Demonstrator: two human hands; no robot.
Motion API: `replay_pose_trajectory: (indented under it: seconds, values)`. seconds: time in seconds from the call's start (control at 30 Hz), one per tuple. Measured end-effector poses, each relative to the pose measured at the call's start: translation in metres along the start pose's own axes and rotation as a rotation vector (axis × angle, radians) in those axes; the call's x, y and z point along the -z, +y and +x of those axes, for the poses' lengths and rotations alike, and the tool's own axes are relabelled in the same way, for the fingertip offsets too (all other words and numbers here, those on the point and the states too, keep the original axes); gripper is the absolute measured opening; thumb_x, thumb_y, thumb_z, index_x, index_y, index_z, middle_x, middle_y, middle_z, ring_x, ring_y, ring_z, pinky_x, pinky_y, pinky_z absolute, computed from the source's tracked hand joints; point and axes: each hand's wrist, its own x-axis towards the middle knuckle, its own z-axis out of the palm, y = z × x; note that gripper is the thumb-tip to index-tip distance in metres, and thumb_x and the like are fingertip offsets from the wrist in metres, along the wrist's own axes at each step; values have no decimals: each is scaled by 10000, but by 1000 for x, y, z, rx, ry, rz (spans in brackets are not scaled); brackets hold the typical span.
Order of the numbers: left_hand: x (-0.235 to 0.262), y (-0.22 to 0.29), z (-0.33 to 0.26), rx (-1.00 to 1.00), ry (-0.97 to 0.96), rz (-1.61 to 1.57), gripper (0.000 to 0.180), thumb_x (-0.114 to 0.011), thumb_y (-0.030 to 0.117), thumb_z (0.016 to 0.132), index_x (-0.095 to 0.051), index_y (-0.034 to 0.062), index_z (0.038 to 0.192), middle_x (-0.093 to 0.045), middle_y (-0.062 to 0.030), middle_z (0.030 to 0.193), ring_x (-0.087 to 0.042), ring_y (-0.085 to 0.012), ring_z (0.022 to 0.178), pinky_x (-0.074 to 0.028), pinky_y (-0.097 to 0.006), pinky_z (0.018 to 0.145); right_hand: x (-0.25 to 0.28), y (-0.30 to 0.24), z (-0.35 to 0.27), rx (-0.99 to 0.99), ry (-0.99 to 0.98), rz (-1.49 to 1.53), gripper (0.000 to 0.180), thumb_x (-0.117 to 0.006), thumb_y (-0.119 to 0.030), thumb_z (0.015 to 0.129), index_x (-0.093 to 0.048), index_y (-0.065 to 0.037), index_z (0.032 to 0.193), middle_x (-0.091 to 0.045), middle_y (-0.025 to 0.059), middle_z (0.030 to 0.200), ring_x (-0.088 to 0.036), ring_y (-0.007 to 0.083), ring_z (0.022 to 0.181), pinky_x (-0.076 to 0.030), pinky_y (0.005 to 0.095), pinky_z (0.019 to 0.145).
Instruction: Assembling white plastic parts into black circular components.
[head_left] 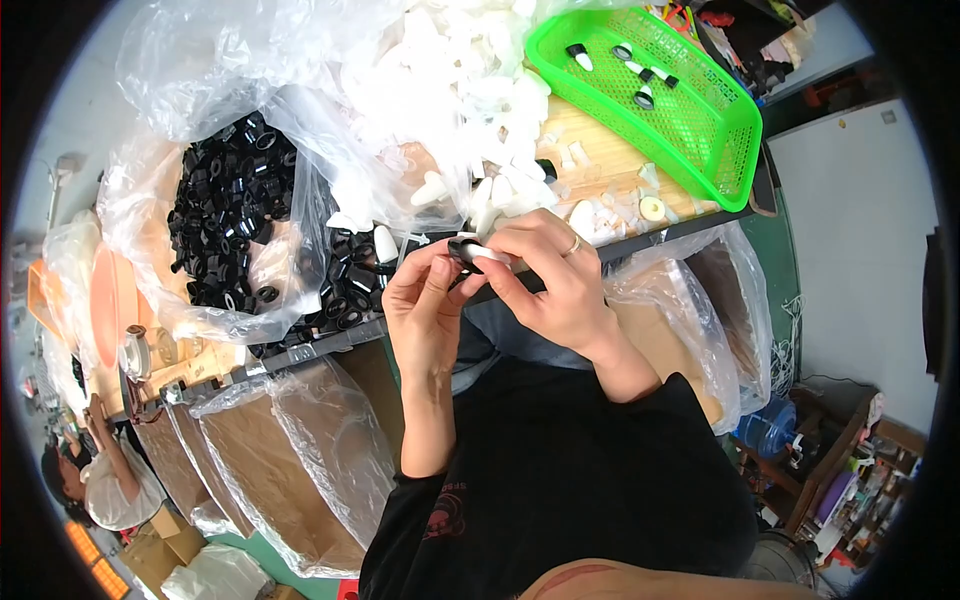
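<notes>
My left hand (425,295) pinches a black plastic ring-shaped cap (463,250) between thumb and fingers. My right hand (555,275), with a ring on one finger, grips a small white plastic piece (489,255) whose end meets the cap; how far it sits inside cannot be made out. Both hands are close together over the table's near edge. Just beyond them lie loose white rounded pieces (505,190). To the left, many black caps (230,220) fill an open clear plastic bag (140,240), with more spilled beside it.
A green mesh basket (742,165) at the far right holds several joined black-and-white pieces. White parts (430,80) are heaped in clear plastic at the back. Plastic-lined cartons (290,440) stand below the table edge. At far left is another person (120,485).
</notes>
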Motion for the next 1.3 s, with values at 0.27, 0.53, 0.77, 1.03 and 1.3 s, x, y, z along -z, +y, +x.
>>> replay_pose_trajectory:
  seconds: [0.27,0.53,0.77,1.03,1.3]
  values:
    - [-7,-5,-4,-145,69,318,111,-592,14,937,-615,-30,1036,-654,-63,978,-618,-116,878,-513,-252,799,-2,-2,-7,-78,-32,88,277,-763,-45,791,-594,-15,1009,-657,101,908,-667,189,748,-534,265,632]
    - [-6,-13,1,-210,89,507,72,-558,46,962,-565,7,1022,-585,-18,955,-542,-91,887,-429,-228,822,-8,6,-17,-60,110,226,423,-793,29,734,-535,0,1068,-693,149,968,-680,190,808,-546,277,707]
    - [-6,-9,1,-199,43,521,88,-547,64,967,-560,6,1032,-581,-27,966,-543,-95,862,-438,-227,804,2,5,-10,-138,13,259,280,-777,39,749,-613,20,975,-676,138,957,-653,172,833,-521,276,730]
    - [-17,8,7,-206,-112,633,106,-555,101,978,-573,-3,994,-591,-22,881,-542,-78,774,-438,-211,708,-3,11,-14,-581,13,885,282,-741,59,796,-583,49,1029,-599,36,920,-576,81,823,-485,221,773]
    - [-17,18,8,-221,-24,700,128,-555,97,977,-569,1,893,-569,-4,807,-494,-64,708,-412,-202,665,-5,10,-15,-762,32,953,254,-739,34,806,-600,43,1019,-630,25,870,-581,55,788,-477,192,733]
